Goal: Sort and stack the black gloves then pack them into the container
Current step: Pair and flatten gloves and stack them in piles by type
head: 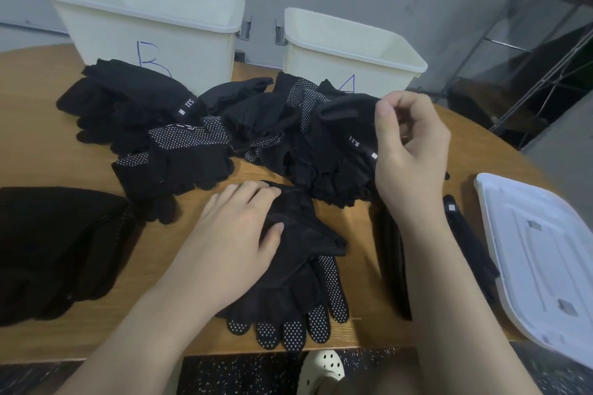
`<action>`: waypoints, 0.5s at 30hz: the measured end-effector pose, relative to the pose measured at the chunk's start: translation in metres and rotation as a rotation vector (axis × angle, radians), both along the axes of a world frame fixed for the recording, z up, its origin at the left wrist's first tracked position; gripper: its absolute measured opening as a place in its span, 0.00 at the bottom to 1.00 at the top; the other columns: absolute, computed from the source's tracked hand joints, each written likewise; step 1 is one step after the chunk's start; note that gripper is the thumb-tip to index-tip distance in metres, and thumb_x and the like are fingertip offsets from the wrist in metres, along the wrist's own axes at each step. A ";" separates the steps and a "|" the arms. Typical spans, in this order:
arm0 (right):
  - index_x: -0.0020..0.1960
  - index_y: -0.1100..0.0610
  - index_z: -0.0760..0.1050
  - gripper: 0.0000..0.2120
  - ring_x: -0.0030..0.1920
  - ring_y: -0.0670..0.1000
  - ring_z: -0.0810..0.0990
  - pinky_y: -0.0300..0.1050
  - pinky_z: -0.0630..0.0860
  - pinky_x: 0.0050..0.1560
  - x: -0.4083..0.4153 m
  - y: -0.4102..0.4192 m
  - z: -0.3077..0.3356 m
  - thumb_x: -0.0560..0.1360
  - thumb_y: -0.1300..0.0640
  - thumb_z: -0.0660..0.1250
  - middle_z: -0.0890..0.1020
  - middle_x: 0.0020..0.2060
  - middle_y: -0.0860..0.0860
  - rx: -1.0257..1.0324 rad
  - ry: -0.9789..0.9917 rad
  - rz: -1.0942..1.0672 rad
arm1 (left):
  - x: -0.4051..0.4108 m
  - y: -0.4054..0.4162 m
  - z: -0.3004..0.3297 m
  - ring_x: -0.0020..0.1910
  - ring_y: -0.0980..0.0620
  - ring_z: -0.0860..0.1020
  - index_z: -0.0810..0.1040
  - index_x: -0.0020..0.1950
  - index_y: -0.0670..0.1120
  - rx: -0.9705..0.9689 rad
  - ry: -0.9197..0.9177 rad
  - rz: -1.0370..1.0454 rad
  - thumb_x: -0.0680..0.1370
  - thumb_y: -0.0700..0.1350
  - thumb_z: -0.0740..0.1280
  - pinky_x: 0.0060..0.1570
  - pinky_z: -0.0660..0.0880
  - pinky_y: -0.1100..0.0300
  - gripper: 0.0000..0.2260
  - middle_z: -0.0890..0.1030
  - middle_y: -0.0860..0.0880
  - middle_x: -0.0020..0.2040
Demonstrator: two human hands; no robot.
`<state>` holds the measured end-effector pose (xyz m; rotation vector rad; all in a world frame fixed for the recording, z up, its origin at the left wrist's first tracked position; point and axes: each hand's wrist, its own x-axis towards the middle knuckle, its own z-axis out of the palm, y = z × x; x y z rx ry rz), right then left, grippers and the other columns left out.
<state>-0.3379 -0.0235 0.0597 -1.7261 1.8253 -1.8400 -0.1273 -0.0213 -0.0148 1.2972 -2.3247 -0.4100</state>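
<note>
At the far left edge of the frame you've got a flat stack of black gloves (54, 250) lying on the wooden table (38, 144). Above it, upper left, stands the cream bin marked B (150, 38), and a loose heap of black gloves (199, 128) sprawls in front of it across the middle of the table, some showing white grip dots, some showing a small white label.

Lower centre now: your left hand (237, 237) lies on a dotted glove pair (298, 282) near the table's front edge, fingers laid over the cuff end and the thumb pressed into the fabric, so the cloth bunches under your palm. The glove fingers point toward you, white dots up.

Move right and up: your right hand (407, 151) is raised over the right side of the heap, fingers curled, thumb and forefinger pinching the edge of a labelled glove (346, 131) at its cuff. Behind it, upper centre-right, is the cream bin marked A (349, 48); I can only see part of its letter.

Beneath your right forearm, more dark gloves (462, 234) lie in a strip, touching the white lid (539, 266) that lies at the right edge, overhanging the table. At bottom centre, a pale perforated clog (324, 369) shows below the table edge.
</note>
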 end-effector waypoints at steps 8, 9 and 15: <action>0.51 0.62 0.75 0.07 0.45 0.52 0.76 0.47 0.74 0.50 0.026 0.027 0.010 0.84 0.59 0.63 0.78 0.42 0.54 0.054 -0.282 0.408 | -0.004 0.011 0.022 0.72 0.63 0.68 0.62 0.77 0.56 0.012 0.637 0.082 0.76 0.60 0.71 0.71 0.66 0.65 0.33 0.68 0.63 0.71; 0.50 0.62 0.75 0.08 0.45 0.54 0.75 0.50 0.74 0.50 0.028 0.029 0.007 0.83 0.58 0.63 0.77 0.42 0.56 0.083 -0.314 0.447 | -0.004 0.014 0.024 0.72 0.63 0.69 0.62 0.76 0.56 0.011 0.727 0.101 0.74 0.60 0.73 0.71 0.67 0.66 0.34 0.69 0.62 0.71; 0.46 0.55 0.75 0.06 0.40 0.55 0.72 0.52 0.70 0.46 0.039 0.032 -0.001 0.81 0.55 0.63 0.73 0.40 0.58 0.221 -0.499 0.547 | 0.015 0.015 0.036 0.72 0.59 0.70 0.68 0.74 0.55 -0.057 0.848 0.180 0.74 0.55 0.75 0.72 0.68 0.61 0.30 0.71 0.58 0.70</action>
